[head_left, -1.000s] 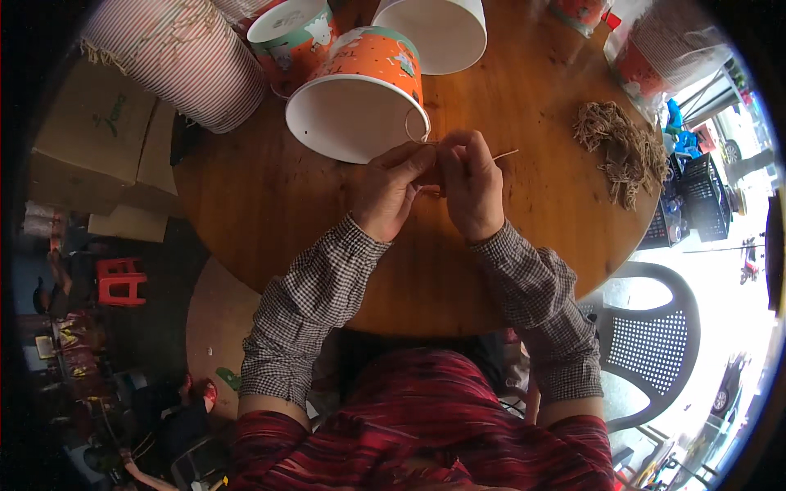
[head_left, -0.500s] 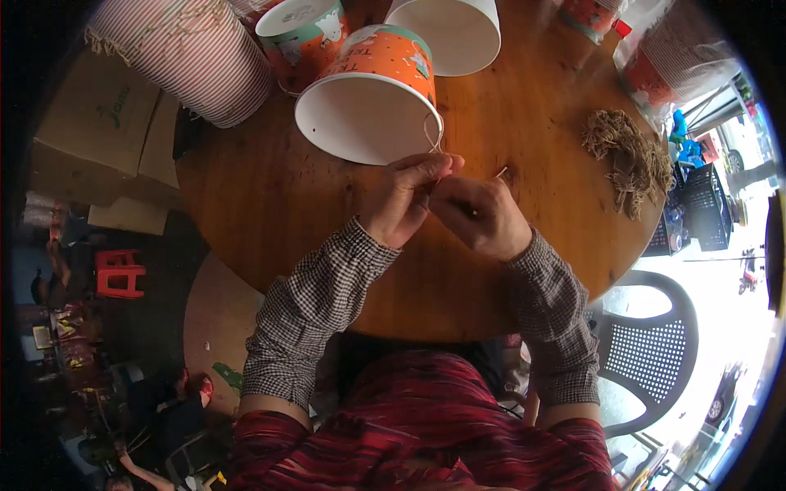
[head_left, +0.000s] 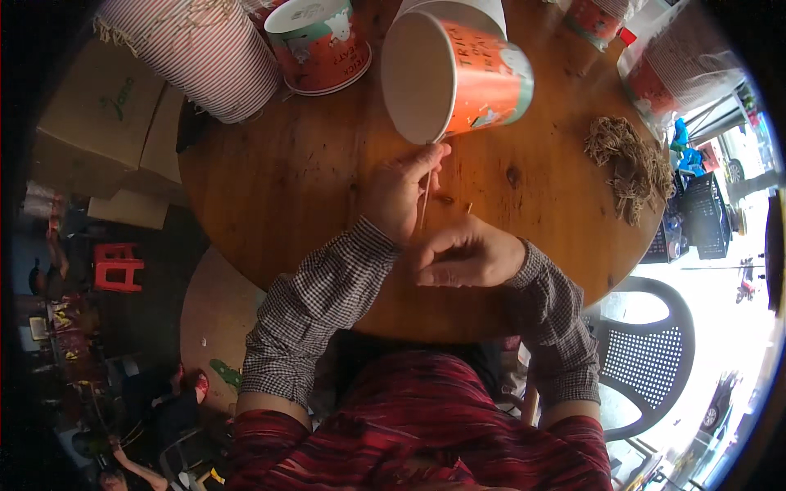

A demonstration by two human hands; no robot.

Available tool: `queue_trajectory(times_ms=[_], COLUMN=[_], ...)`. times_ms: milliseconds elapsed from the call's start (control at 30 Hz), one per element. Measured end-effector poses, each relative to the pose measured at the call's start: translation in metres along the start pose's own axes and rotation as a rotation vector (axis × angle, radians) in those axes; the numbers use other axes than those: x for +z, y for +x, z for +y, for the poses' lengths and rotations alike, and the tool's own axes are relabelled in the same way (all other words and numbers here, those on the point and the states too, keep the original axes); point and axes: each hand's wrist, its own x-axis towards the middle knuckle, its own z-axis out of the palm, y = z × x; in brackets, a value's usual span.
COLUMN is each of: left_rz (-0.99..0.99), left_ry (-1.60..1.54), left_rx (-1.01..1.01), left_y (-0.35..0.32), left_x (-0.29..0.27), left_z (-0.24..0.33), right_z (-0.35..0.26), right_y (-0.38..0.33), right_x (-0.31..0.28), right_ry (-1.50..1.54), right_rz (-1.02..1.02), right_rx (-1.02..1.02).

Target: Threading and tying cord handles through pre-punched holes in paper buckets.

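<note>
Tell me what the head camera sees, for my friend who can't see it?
A person's left hand and right hand pull a thin straw-coloured cord at the rim of an orange paper bucket lying on its side on a round wooden table. A heap of cord lies to the right.

An orange-and-white paper bucket [head_left: 458, 74] is lying tipped on its side on the round wooden table, its white open mouth facing left – a thin tan twine strand [head_left: 425, 196] (pulled taut) is running down from its rim.
</note>
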Motion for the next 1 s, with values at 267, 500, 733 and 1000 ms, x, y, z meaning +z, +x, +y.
queue_trajectory(times_ms=[267,500,733,1000], left_rz=[-0.14,-0.171,-0.196,0.173], left_ry=[-0.152,-0.346,-0.673,-0.248], left_rx=[-0.136,-0.101,-0.181,0.326], left_y=[0.005,0.012,0.023,0.027], left_x=[-0.004,-0.019,-0.029,-0.045], left_z=[0.002,0.009,-0.003,0.021], right_z=[0.002,-0.004,0.003,-0.011], right_y=[0.001,-0.001,0.003,-0.018], right_x=[-0.002,-0.003,-0.003,-0.019], right_ry=[0.029,0.132,0.057,0.231], right_rz=[0.023,-0.013,-0.023,-0.178], right_rx=[0.082,0.174,0.122,-0.069])
